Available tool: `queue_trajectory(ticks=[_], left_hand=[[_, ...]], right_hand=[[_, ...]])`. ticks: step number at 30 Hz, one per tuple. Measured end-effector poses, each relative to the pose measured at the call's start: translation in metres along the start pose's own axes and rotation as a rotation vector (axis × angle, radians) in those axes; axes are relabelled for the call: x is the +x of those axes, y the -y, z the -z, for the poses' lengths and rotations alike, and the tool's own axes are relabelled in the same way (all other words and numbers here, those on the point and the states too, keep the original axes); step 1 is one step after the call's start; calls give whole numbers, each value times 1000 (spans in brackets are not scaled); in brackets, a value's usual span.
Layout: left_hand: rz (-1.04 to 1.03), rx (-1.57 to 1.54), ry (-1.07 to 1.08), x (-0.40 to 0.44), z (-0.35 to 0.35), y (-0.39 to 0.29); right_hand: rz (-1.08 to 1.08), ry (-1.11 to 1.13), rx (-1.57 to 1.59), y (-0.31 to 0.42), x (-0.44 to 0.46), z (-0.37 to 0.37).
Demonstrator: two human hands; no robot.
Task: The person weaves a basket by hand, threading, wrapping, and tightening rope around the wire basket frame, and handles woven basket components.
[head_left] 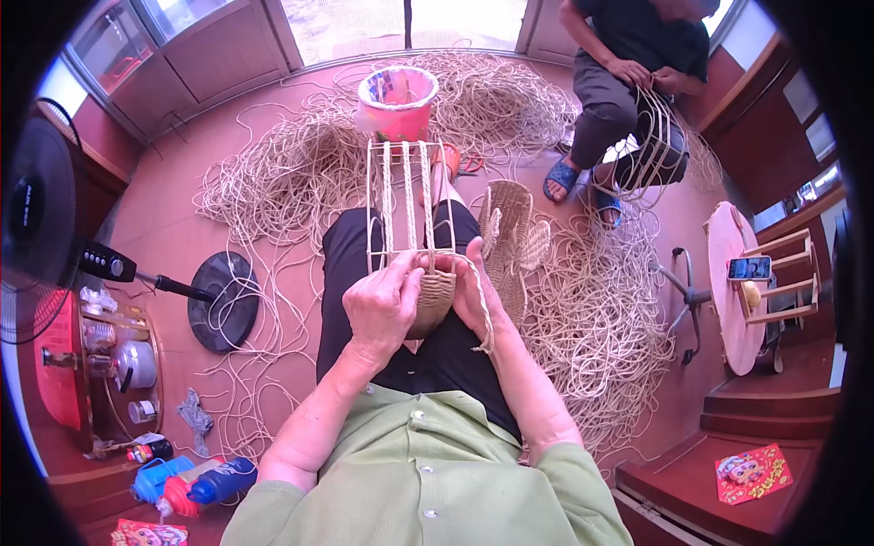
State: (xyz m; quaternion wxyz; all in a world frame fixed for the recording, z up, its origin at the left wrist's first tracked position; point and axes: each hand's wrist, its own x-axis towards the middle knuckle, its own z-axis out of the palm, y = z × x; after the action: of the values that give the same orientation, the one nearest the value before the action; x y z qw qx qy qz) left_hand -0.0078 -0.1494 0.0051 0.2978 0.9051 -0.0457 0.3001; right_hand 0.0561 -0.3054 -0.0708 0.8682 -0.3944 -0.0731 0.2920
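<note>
A wire frame (pixel 406 196) with pale twisted cords along it rests over my lap, its near end woven into a tan section (pixel 431 305). My left hand (pixel 387 300) lies on the left of the weave, fingertips closed together at its upper edge, where a cord seems to be pinched. My right hand (pixel 475 291) wraps round the right side of the woven section, with the thumb pointing up. A loose cord (pixel 485 314) loops over the right hand and hangs down beside it.
Piles of cord (pixel 592 318) cover the floor on both sides. A pink bucket (pixel 398 105) stands ahead, woven pieces (pixel 506 237) lie right of my legs, a fan base (pixel 223 302) is at left. Another person (pixel 628 91) sits at upper right with a frame; a round stool (pixel 728 282) is at right.
</note>
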Motion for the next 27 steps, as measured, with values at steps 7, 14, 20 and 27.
queue_trajectory(ticks=[7,14,20,27], left_hand=[[-20,10,-23,1,-2,-4],[15,9,-73,-3,-4,-9],[23,-25,-79,-5,-6,-6],[590,-1212,276,-20,-1,-14]], right_hand=[[93,-6,78,3,-3,-6],[5,131,-152,4,-11,-4],[5,-8,-73,2,-9,-10],[258,-279,70,-2,-10,-13]])
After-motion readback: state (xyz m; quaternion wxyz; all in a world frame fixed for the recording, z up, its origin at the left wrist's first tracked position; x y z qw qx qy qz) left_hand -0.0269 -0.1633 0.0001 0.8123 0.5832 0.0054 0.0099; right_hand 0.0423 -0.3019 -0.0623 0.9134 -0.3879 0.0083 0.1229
